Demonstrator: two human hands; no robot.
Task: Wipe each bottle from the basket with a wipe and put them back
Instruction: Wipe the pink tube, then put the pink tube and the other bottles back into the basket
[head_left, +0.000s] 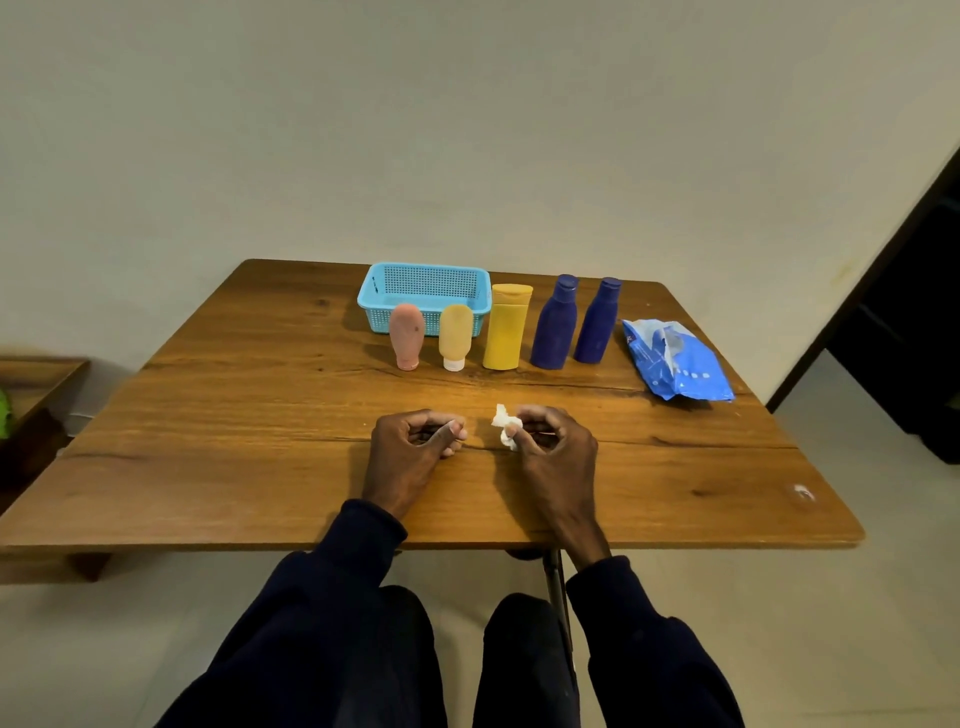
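A light blue basket (379, 291) stands at the back of the wooden table (234, 415), with no bottle visible inside it. In a row in front of it and to its right stand a pink tube (407, 335), a pale orange tube (455, 336), a yellow bottle (505, 327) and two dark blue bottles (556, 325) (597, 323). Near the table's front, my right hand (553, 447) pinches a crumpled white wipe (505, 427). My left hand (418, 449) rests beside it on the table with fingers curled, holding nothing.
A blue wipe packet (678, 361) lies at the right, past the blue bottles. A low wooden shelf (31, 384) sits to the left of the table. A dark doorway (909, 322) is at the far right.
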